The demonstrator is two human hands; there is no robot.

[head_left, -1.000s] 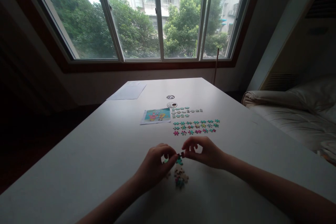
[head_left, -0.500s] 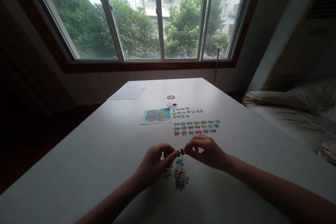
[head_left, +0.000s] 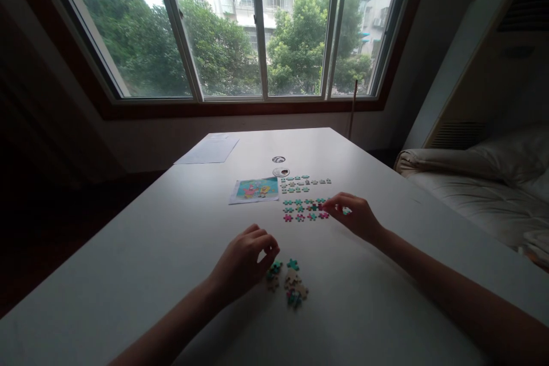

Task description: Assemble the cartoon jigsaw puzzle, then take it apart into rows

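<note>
My right hand (head_left: 354, 214) pinches a dark jigsaw puzzle piece (head_left: 315, 207) at its fingertips, over the rows of puzzle pieces (head_left: 312, 217) laid out on the table. Part of those rows is hidden behind my right fingers. My left hand (head_left: 249, 254) hovers nearer to me, its thumb and forefinger curled tip to tip, and no piece shows between them. Just beside and below it lie loose green pieces (head_left: 277, 267) and a small pile of pieces (head_left: 293, 281), several showing their tan backs.
The white table (head_left: 171, 251) bears a colourful cartoon picture sheet (head_left: 255, 190) left of the rows. Behind it lie two small round items (head_left: 281, 172) and papers (head_left: 210, 150) at the far left. A pale sofa (head_left: 476, 177) stands at the right, a window beyond.
My hands have come apart. The right one moved forward and right to the rows, carrying the dark piece; my left drew back slightly, uncovering green pieces.
</note>
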